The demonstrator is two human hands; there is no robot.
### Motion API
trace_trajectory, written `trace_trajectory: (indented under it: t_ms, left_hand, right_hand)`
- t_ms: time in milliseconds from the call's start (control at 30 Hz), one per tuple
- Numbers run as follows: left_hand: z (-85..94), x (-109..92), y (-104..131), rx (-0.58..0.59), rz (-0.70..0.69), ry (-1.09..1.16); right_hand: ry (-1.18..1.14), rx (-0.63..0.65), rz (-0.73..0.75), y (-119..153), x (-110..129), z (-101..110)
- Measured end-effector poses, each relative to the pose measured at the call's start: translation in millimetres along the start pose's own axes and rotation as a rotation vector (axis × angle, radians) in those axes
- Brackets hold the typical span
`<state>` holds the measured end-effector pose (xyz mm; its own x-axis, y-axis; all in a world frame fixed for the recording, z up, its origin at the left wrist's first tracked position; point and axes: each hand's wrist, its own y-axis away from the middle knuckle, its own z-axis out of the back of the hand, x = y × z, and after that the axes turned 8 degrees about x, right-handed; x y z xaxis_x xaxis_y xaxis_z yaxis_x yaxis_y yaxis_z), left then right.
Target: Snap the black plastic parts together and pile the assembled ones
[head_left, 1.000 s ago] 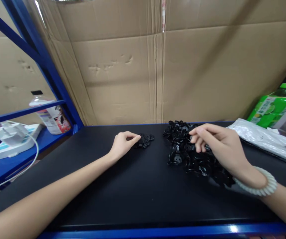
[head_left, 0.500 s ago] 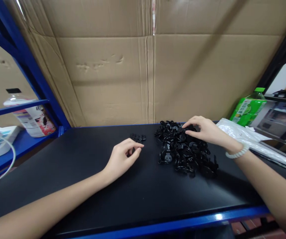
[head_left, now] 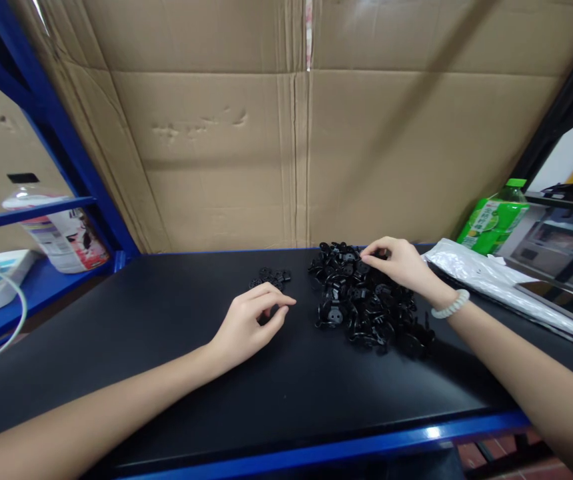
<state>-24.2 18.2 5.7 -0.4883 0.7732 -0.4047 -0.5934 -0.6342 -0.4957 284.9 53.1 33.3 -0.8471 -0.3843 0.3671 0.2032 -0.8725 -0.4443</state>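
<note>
- Loosely curled, the left hand (head_left: 249, 327) is poised over the black tabletop (head_left: 191, 413), its thumb and forefinger parted by a narrow gap, the fingertips pointing toward the heap on the right.
- The right hand (head_left: 396, 267) reaches to the far side of a heap of black parts (head_left: 366, 303), thumb and forefinger brought close together at its upper edge; whether a part is pinched between them I cannot tell.
- That heap lies right of centre on the tabletop, its glossy pieces tangled over one another, some showing flat faces with small holes.
- A smaller cluster of black pieces (head_left: 270, 276) lies just beyond the left hand, well apart from the hand's fingertips and left of the heap.
- A pale beaded bracelet (head_left: 451, 304) circles the right wrist.
- Beyond the right forearm, a silvery plastic bag (head_left: 461, 262) lies along the table's right side, with a green-capped bottle (head_left: 496, 220) behind it.
- At the left, a blue frame (head_left: 51, 127) stands beside a black-capped bottle (head_left: 66, 237) and a white power strip (head_left: 4, 283).
- Creased cardboard (head_left: 216, 153) rises behind the table.
</note>
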Motion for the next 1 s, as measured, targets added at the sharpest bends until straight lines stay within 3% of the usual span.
trace_trajectory:
  t_ms: [467,533,633,733,833,1000]
  left_hand:
    - [-1.3,-0.5,-0.1,0.001,0.000,0.063]
    - [-0.9,-1.8,-0.8,-0.008,0.029,0.098]
    - [0.1,-6.8,-1.8,-0.031,0.134,0.223]
    - [1.0,-17.1,-0.7,-0.036,0.250,0.505]
    - [1.6,-30.8,2.8,0.007,0.248,0.780]
    - [2.1,-49.2,9.1,0.167,0.230,0.817]
  right_hand:
    - [-0.128,-0.016,-0.092,4.2,6.8,13.9]
    - [-0.212,-0.019,-0.122,7.0,11.1,19.3]
    - [-0.517,-0.010,-0.130,14.6,27.6,25.3]
    - [-0.797,0.102,-0.081,29.3,57.9,24.6]
    - [-0.829,0.296,-0.023,48.1,90.6,14.0]
    - [-0.852,0.473,0.091,67.6,115.1,-13.9]
